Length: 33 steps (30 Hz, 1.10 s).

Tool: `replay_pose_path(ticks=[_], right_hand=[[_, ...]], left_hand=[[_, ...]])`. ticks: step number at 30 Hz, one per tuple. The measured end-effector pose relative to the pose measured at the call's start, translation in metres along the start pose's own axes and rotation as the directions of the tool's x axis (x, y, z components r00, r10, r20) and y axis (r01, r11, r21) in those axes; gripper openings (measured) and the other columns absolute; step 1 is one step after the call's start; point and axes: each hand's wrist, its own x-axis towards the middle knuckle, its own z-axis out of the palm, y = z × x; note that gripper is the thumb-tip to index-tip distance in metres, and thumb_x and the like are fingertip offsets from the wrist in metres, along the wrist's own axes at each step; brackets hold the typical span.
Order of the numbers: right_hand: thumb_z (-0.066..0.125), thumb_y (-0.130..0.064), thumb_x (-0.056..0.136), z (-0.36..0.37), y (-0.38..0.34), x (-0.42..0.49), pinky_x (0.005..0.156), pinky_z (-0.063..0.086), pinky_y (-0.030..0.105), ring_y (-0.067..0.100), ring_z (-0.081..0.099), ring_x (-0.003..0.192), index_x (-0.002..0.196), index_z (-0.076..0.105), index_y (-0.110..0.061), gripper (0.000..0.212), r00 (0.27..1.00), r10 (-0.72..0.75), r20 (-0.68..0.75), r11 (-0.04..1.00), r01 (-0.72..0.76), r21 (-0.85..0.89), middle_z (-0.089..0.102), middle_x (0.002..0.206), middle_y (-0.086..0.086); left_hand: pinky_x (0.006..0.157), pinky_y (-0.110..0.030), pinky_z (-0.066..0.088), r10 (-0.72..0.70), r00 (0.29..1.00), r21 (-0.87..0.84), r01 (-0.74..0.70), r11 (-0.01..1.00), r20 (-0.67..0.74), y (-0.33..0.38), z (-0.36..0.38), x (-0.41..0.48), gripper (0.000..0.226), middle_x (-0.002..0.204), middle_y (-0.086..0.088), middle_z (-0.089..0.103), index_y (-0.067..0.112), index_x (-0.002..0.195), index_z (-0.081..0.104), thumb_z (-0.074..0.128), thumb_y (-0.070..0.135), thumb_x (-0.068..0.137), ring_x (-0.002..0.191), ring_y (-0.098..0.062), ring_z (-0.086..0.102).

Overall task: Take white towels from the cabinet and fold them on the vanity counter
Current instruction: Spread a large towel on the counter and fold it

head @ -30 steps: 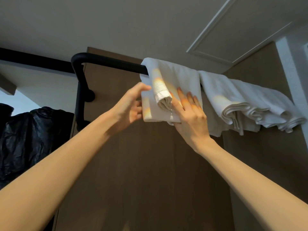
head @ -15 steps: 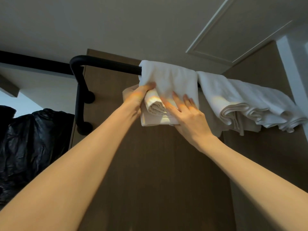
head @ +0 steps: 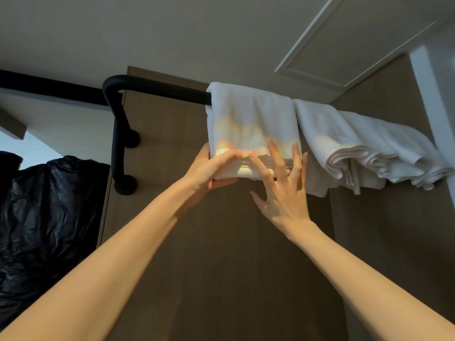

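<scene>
A folded white towel (head: 251, 119) hangs over a black bar (head: 157, 88) high up in front of a brown wooden panel. My left hand (head: 209, 168) holds the towel's lower left corner, thumb across the front and fingers underneath. My right hand (head: 283, 190) lies with spread, straight fingers against the towel's lower edge. Further white towels (head: 357, 148) hang bunched over the same bar to the right.
The bar bends down into a black bracket (head: 123, 153) fixed to the wooden panel (head: 221, 254). A crinkled black plastic bag (head: 46, 217) fills the left side. The ceiling with a framed hatch (head: 357, 40) is close above; a white frame (head: 430, 94) stands at the right.
The rolled-up end of the towel has been flattened; the towel now hangs smooth. My left hand slid down to the lower left corner and my right hand spread its fingers over the lower edge.
</scene>
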Motion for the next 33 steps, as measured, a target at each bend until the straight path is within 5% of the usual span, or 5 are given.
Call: replay_pose_path(ticks=[9,16,25,29,33], right_hand=[[0.067,-0.039,0.087,0.027,0.000,0.029,0.102,0.031,0.068,0.042,0.016,0.138,0.138,0.017,-0.044,0.071,0.939,0.120,-0.322,0.991,-0.092,0.099,0.019,0.149,0.006],[0.070,-0.008,0.083,0.024,0.009,0.023,0.083,0.053,0.040,0.036,0.033,0.121,0.138,0.023,-0.043,0.080,0.943,0.092,-0.319,0.996,-0.083,0.044,0.032,0.139,0.009],[0.074,-0.005,0.083,0.008,0.032,0.023,0.051,0.054,0.037,0.029,0.040,0.092,0.138,0.039,-0.040,0.074,0.977,0.032,-0.211,0.998,-0.041,-0.038,0.059,0.127,0.005],[0.078,-0.004,0.076,-0.003,0.028,0.019,0.071,0.054,0.044,0.030,0.039,0.102,0.141,0.034,-0.039,0.086,0.993,0.063,-0.103,0.998,-0.065,-0.013,0.046,0.133,0.006],[0.077,-0.010,0.075,-0.026,0.030,0.015,0.101,0.030,0.048,0.032,0.034,0.127,0.145,0.036,-0.037,0.085,0.998,0.025,0.062,0.998,-0.029,0.059,0.042,0.146,0.010]], left_hand=[[0.078,-0.041,0.059,0.021,0.999,-0.039,-0.019,0.999,0.043,0.007,0.000,-0.001,0.050,0.119,-0.007,0.066,0.014,0.128,0.051,0.072,0.020,0.083,0.099,-0.022,0.070],[0.072,-0.036,0.059,0.025,1.000,-0.026,-0.025,0.999,0.000,0.003,0.005,-0.003,0.045,0.116,-0.007,0.065,0.016,0.123,0.051,0.072,0.021,0.084,0.092,-0.020,0.071],[0.074,-0.040,0.060,-0.024,0.999,0.072,0.028,0.997,-0.047,-0.002,0.010,-0.006,0.046,0.112,-0.004,0.069,0.025,0.127,0.050,0.069,0.028,0.085,0.080,-0.032,0.073],[0.080,-0.039,0.059,-0.067,0.994,0.142,0.079,0.987,-0.084,0.003,0.014,-0.009,0.049,0.109,0.000,0.070,0.028,0.127,0.048,0.070,0.037,0.084,0.083,-0.024,0.073],[0.071,-0.030,0.056,-0.057,0.989,0.222,0.087,0.971,-0.136,0.011,0.019,-0.014,0.054,0.118,0.005,0.065,0.024,0.130,0.049,0.069,0.043,0.083,0.098,-0.012,0.066]])
